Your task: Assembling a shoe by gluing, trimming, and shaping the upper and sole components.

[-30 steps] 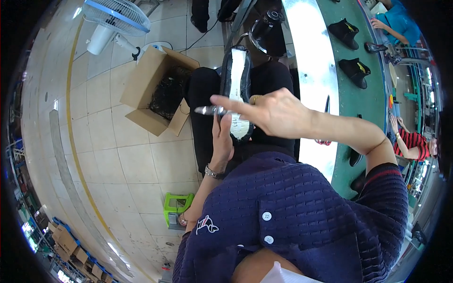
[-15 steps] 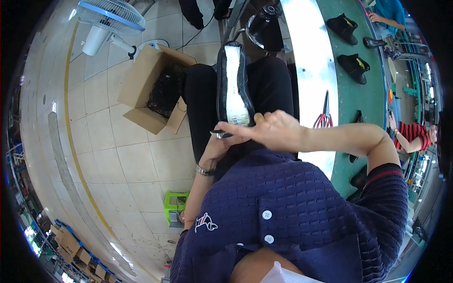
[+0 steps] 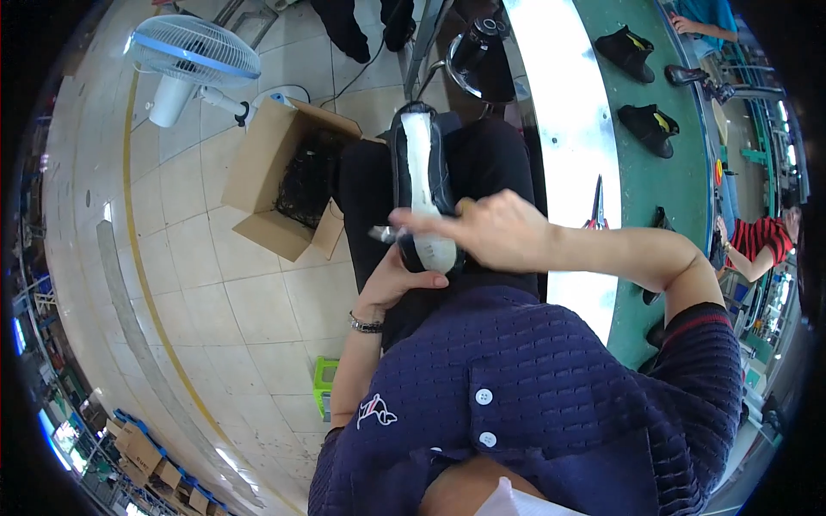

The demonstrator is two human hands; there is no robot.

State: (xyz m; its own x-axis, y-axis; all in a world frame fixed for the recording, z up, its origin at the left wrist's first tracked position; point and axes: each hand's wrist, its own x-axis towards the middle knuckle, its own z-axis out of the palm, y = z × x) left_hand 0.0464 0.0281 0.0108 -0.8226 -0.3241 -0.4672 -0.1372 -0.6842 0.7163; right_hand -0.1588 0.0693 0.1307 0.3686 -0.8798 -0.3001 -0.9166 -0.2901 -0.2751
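A black shoe (image 3: pixel 419 163) lies sole up across my thighs, with a whitish strip down its underside. My left hand (image 3: pixel 396 280) is closed round the shoe's near end from the left, its thumb lying along the near edge. Over the near part of the sole, my right hand (image 3: pixel 503 232) is closed, with its forefinger pointing left across the shoe. A shiny metal tool (image 3: pixel 384 234) sticks out past that fingertip, smeared by motion. Its kind and most of its length are hidden.
An open cardboard box (image 3: pixel 274 176) holding dark stuff stands left of my legs, near a fan (image 3: pixel 196 50). At right, a metal bench (image 3: pixel 568 138) bears red-handled cutters (image 3: pixel 597 206). Beyond it, several black shoes (image 3: pixel 625 53) sit on a green belt (image 3: pixel 607 21); other people work past that.
The shoe has come nearer to my body. My left thumb now rests at its near end, and the right hand with the metal tool lies farther up the sole.
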